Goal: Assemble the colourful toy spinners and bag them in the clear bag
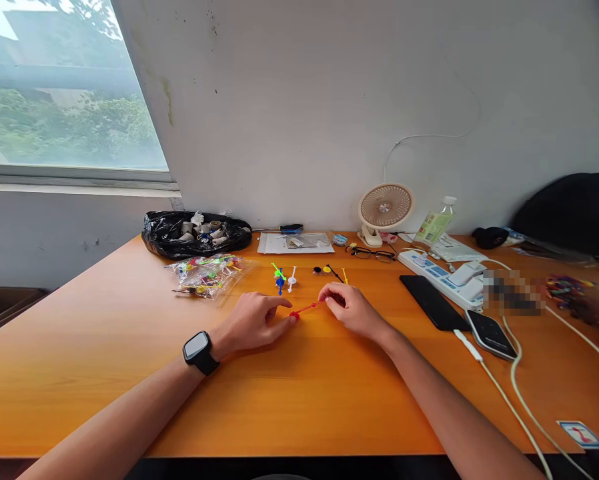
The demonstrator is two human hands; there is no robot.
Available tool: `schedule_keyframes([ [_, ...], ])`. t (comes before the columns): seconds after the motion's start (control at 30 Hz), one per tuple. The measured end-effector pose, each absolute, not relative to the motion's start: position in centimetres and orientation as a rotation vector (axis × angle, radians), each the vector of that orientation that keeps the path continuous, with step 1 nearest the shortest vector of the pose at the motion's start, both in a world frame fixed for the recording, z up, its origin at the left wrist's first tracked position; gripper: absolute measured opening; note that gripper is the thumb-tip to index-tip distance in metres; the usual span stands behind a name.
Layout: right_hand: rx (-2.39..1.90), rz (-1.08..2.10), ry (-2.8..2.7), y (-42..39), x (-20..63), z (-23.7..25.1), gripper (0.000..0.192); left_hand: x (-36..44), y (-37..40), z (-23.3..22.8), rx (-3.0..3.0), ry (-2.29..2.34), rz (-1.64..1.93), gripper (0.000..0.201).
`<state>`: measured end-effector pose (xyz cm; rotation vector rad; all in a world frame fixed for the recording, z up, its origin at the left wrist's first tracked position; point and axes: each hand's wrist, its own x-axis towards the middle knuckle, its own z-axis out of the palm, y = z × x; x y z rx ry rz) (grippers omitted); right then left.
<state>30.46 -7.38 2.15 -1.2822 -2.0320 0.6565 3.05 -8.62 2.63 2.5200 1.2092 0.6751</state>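
My left hand [259, 321], with a watch on its wrist, pinches a small red round plastic base [294, 315] just above the table. In my right hand [352, 309], the thumb and fingertips are closed on the far end of a thin red plastic arrow [309, 307]. The arrow's near end is at the base; whether the two are joined I cannot tell. Beyond my hands lie a green arrow piece [278, 272], a blue one [280, 283] and a white one [292, 280]. Nearby are a black disc [317, 271], a yellow disc [326, 269], a black arrow [335, 273] and a yellow arrow [345, 275].
A see-through bag of coloured pieces [212, 275] lies left, before a black plastic bag [197, 233]. Papers [272, 243], glasses [372, 253], a fan [385, 210] and a bottle [434, 223] stand behind. At right are a power strip [429, 267], phone [490, 333], cables and another person's blurred hand [597, 300].
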Motion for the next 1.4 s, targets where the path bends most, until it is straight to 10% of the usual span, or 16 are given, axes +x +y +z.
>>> schedule_keyframes([
  [0.37, -1.107, 0.993, -1.911, -8.7, 29.3, 3.4, 0.019, 3.0, -8.9, 3.1, 2.476, 1.056, 0.727, 0.048],
  [0.6, -1.037, 1.162, -1.806, -9.5, 27.2, 2.2, 0.025, 2.9, -8.3, 3.1, 2.393, 1.031, 0.775, 0.017],
  [1.4, -1.009, 0.668, -2.200, -9.4, 28.5, 2.0, 0.015, 3.4, -8.8, 2.8, 2.579, 0.887, 0.781, 0.020],
])
